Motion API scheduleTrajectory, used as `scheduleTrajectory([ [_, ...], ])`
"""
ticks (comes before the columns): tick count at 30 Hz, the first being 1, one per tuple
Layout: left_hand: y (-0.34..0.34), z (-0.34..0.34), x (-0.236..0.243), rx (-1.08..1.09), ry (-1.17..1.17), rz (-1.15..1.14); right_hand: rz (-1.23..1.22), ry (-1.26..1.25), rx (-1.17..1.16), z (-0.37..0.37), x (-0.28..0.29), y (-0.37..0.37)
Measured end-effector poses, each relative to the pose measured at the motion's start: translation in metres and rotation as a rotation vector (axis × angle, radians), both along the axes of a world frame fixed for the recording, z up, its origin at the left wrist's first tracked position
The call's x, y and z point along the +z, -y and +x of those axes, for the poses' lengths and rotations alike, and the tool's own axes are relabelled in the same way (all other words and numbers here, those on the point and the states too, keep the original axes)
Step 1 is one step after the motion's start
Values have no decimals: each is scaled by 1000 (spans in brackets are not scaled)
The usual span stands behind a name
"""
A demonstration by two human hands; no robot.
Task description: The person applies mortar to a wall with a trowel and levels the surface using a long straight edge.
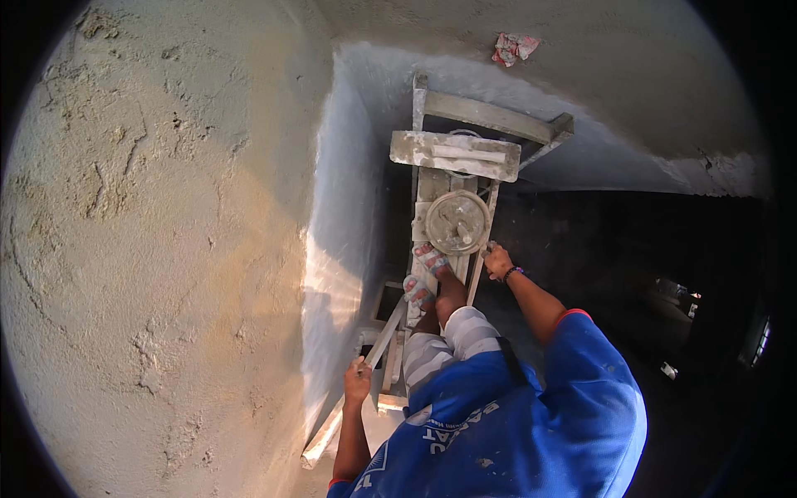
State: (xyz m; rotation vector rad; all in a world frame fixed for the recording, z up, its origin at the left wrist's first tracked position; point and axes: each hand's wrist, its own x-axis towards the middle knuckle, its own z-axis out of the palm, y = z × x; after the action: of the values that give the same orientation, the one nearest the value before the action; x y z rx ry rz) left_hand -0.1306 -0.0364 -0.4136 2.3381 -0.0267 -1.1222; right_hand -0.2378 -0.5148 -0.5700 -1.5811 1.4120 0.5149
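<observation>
My left hand (357,379) is closed at a long pale strip (383,336) slanting up toward my feet. My right hand (499,262) is closed at the right edge of a plank platform (432,184); exactly what it grips is too small to tell. Just left of it a round container (448,220) of grey material, with a tool in it, stands on the planks. Beyond lies a plaster-smeared board (398,148) with a pale bar (465,155) across it. My sandalled feet (432,257) are on the planks below the container.
A rough plastered wall (166,249) fills the left side, beside a smoother pale strip of wall (328,274). A timber frame (490,112) sits at the far end of the planks. A crumpled red-and-white scrap (515,48) shows on the grey surface above. The right side is dark.
</observation>
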Motion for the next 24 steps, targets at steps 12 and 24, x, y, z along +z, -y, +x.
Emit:
scheduleTrajectory([
  [12,-121,-80,-33,338,-186,248,333,-30,-572,73,-229,13],
  [24,63,63,77,48,514,149,-368,-133,744,56,-19,9],
])
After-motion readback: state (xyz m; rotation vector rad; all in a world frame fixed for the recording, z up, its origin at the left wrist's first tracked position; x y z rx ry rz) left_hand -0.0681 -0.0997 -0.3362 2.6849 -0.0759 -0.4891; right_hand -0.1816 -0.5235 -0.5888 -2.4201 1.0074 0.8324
